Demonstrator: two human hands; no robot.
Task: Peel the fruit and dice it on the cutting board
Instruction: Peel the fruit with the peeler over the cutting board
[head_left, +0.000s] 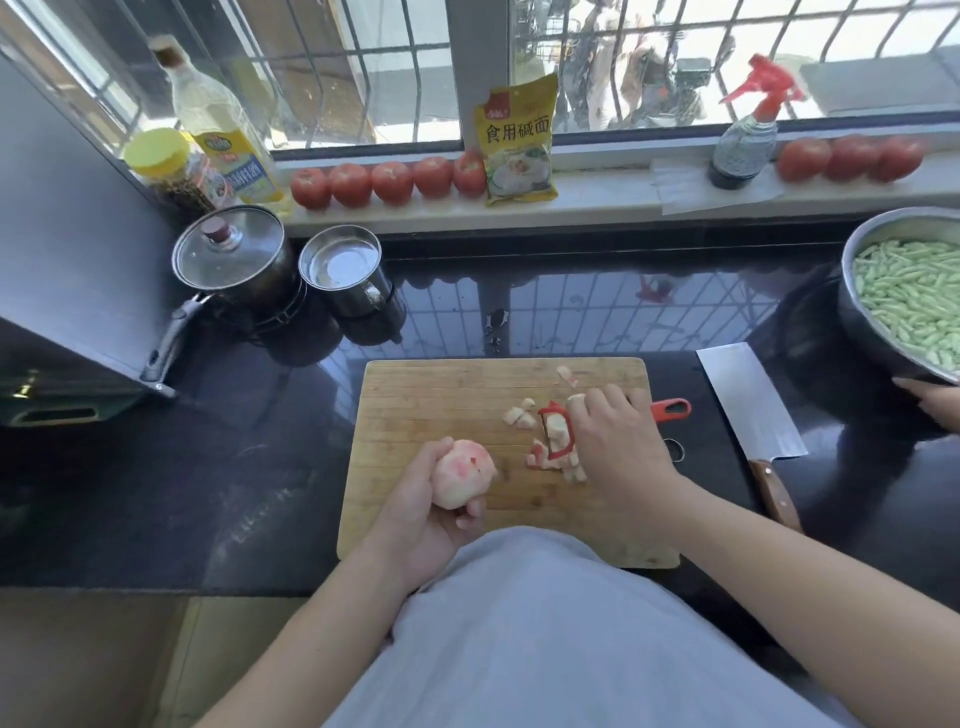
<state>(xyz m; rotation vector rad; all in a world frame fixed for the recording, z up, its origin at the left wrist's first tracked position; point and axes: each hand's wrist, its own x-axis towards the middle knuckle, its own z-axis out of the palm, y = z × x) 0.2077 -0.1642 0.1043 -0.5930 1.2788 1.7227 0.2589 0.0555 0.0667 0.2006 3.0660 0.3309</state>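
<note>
My left hand (421, 519) grips a mostly peeled, pale pink peach (462, 478) above the near left part of the wooden cutting board (415, 405). My right hand (618, 441) lies over a red peeler (558, 431) on the board, its fingers curled round the handle, whose red end (672, 409) sticks out past the board's right edge. Strips of peel (519, 415) lie scattered around the peeler head.
A cleaver (748, 410) with a wooden handle lies right of the board. A metal bowl of green pieces (909, 296) stands at the far right, another person's hand (935, 405) by its rim. A lidded pot (234, 260) and metal cup (348, 270) stand back left. Tomatoes line the sill.
</note>
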